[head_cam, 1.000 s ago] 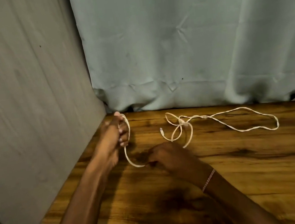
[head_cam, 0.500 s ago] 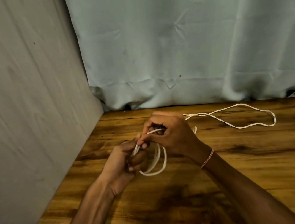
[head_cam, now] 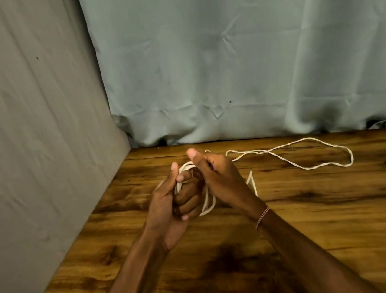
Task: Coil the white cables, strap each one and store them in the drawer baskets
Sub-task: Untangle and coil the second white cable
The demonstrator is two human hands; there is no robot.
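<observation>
Gripping one white cable [head_cam: 351, 159]: left hand [head_cam: 170, 207] and right hand [head_cam: 220, 179].

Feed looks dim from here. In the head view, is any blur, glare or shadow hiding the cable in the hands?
Head view: dim, warm light with no glare, and the white cable lying on the table reads clearly. Head view: the left hand and right hand cover most of the coil, not shadow. Head view: a soft shadow darkens the wood under the arms, and the wide lens tilts the wall panel.
</observation>
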